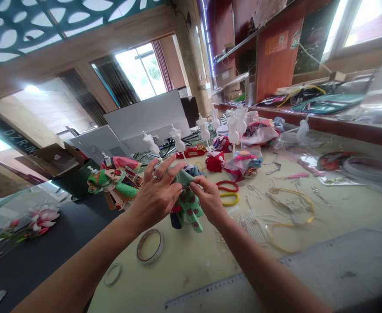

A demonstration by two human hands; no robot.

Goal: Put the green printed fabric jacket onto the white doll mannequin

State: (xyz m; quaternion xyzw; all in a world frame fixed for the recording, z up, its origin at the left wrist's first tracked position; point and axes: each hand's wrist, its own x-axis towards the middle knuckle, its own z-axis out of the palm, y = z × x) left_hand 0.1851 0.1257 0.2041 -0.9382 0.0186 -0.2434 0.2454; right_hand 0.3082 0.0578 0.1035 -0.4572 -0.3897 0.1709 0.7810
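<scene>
A small green doll garment (192, 211) with dark red flower prints hangs between my hands, near the middle of the table. My left hand (161, 187), wearing a ring, bends over its upper left side with the fingers closed on the cloth. From the right, my right hand (208, 199) pinches the light green upper edge between thumb and fingers. Dark blue and red fabric shows under the left hand; whether a mannequin is inside is hidden. Just right of my right hand lie scissors with a red and a yellow handle (232, 199).
Several white mini mannequins (232, 128) stand at the back, with fabric bundles (243, 163) before them. Dressed figures (117, 184) stand left. Tape rolls (161, 250) and a clear ruler (207, 290) lie in front. Yellow cord (310, 208) and small metal parts lie right; a monitor (148, 117) stands behind.
</scene>
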